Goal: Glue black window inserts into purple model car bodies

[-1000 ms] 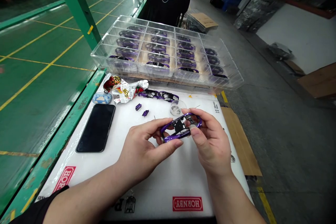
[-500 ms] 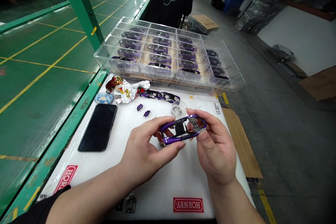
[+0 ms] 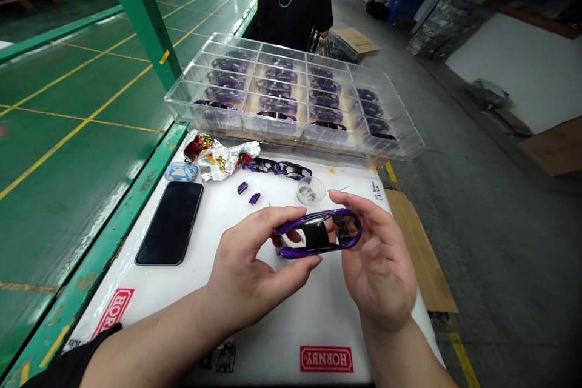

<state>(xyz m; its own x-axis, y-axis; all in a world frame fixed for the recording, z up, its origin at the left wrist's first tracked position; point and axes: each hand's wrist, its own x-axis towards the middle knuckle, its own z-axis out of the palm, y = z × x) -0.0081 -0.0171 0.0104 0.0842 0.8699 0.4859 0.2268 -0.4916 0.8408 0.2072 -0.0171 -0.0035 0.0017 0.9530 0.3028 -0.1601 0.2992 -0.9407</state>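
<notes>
My left hand [image 3: 254, 264] grips a purple-and-black oval plastic shell [image 3: 313, 248] by its left end, thumb below and index finger above. Through the shell's openings black inner parts show. My right hand [image 3: 379, 260] is at the shell's right end with fingers apart and thumb off it; whether the fingers behind touch it is hidden. Just beyond the shell, a small clear round dish [image 3: 311, 191] holds tiny pieces. Two small purple parts, one [image 3: 242, 188] left of the other [image 3: 254, 199], lie on the white surface. Similar purple-and-black shells [image 3: 277, 167] lie behind them.
A clear compartment tray [image 3: 291, 127] filled with similar shells stands at the back. On the left are a black phone [image 3: 169, 224], a blue-and-white case [image 3: 180, 171] and a crumpled foil wrapper [image 3: 222, 160]. A green post [image 3: 140, 18] rises beyond. A person in black [image 3: 295, 6] sits ahead.
The shell has turned in my left hand, so its long opening faces me more. My right thumb has come away from the shell's right end, and the right fingers have loosened.
</notes>
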